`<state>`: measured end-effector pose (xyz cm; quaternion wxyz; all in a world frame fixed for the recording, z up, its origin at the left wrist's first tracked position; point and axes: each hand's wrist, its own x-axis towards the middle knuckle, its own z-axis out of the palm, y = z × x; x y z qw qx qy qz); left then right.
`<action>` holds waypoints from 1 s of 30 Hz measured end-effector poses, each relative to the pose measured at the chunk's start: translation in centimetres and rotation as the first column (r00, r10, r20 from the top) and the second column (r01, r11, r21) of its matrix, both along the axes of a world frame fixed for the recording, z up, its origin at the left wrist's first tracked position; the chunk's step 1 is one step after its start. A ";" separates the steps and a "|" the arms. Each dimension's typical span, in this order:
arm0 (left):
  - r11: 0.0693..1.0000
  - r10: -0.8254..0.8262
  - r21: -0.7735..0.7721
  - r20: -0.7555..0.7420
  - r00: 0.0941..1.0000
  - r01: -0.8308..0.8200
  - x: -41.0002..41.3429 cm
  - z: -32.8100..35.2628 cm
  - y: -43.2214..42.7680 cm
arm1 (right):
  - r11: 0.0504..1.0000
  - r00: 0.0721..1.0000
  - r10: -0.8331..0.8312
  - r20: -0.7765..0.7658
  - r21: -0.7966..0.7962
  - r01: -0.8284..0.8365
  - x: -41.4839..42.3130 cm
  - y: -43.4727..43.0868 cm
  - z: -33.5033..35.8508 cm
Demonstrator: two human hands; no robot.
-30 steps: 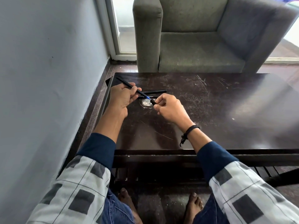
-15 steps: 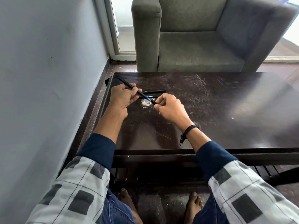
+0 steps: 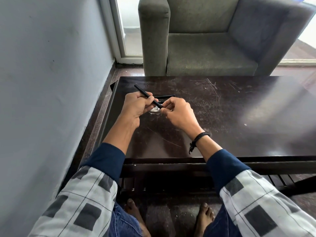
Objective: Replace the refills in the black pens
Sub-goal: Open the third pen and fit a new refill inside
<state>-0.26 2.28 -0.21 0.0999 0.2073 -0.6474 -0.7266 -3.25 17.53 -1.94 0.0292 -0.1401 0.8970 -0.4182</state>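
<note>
Left hand (image 3: 136,108) grips a slim black plastic pen (image 3: 143,92), fingers curled round the middle of the barrel. The pen is tilted, its far end pointing up-left past the knuckles, its near end pointing down-right toward the right hand (image 3: 179,113). The right hand pinches that near end between thumb and forefinger, with the other fingers loosely curled beside it. Cannot tell if the pinched piece is the tip section or a refill, as it is too small and dark. Both hands are above the left part of a dark brown scratched wooden coffee table (image 3: 222,117), and the held pen is off the surface. A second black pen (image 3: 166,95) lies flat on the table just behind the hands, roughly sideways, partly hidden by the fingers. A whitish round scuff mark (image 3: 154,110) sits on the tabletop under the hands. There is a black cord bracelet (image 3: 200,136) on the right wrist, and the sleeves are grey-white check with navy cuffs. A grey fabric armchair (image 3: 205,53) stands behind the table and a grey painted wall (image 3: 51,82) is on the left. Bare feet (image 3: 133,212) are on the floor under the near edge.
</note>
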 end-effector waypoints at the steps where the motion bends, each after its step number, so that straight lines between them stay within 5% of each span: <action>1: 1.000 0.003 -0.006 0.003 1.000 -0.003 0.0 -0.1 0.1 | 1.000 1.000 -0.003 -0.005 0.001 0.003 0.0 0.0 0.0; 22: 0.981 0.107 0.164 0.005 0.994 -0.106 -0.5 -2.4 1.5 | 0.993 0.996 0.010 -0.093 0.116 0.001 -0.3 0.6 0.3; 26: 0.978 0.206 0.040 0.025 0.978 -0.207 -1.3 -3.3 0.1 | 0.980 0.988 -0.015 -0.151 0.193 0.044 -1.2 1.4 -0.5; 30: 0.921 0.297 -0.269 0.019 0.955 -0.282 -1.8 -3.9 -2.0 | 0.966 0.980 -0.077 -0.183 0.228 0.119 -2.3 2.4 -0.8</action>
